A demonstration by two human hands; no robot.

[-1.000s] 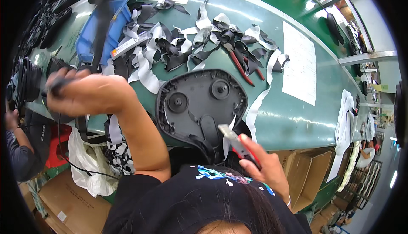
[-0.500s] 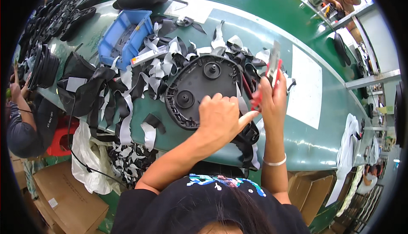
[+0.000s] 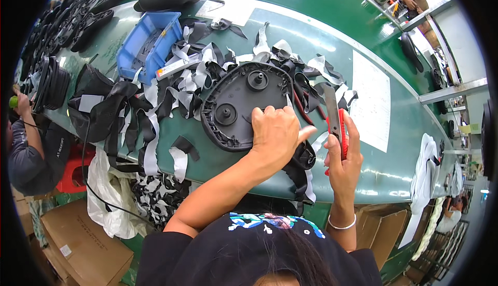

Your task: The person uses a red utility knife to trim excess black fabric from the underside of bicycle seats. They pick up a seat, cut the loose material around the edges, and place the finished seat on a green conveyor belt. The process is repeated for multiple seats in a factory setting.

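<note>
A black, oval plastic shell [image 3: 241, 91] with two round bosses lies hollow side up on the green table. My left hand [image 3: 275, 133] is closed in a fist at its right side, thumb stretched out; what the curled fingers hold is hidden. To the right, my right hand [image 3: 345, 164] holds red-handled scissors [image 3: 333, 112], blades pointing up, away from the shell. A black-and-white fabric strip [image 3: 301, 182] hangs from the shell's near right end over the table edge. Something thin and red [image 3: 302, 107] lies along the shell's right rim.
Black-and-white fabric scraps [image 3: 199, 78] lie heaped behind and left of the shell. A blue bin [image 3: 150, 42] stands farther left, near a black mesh piece [image 3: 93, 96]. White paper [image 3: 371, 104] covers the table's right. Cardboard boxes [image 3: 85, 239] and a person [image 3: 33, 146] are beyond the edge.
My right hand has moved down and slightly right with the scissors, away from the shell's rim. My left fist has shifted right and a little up.
</note>
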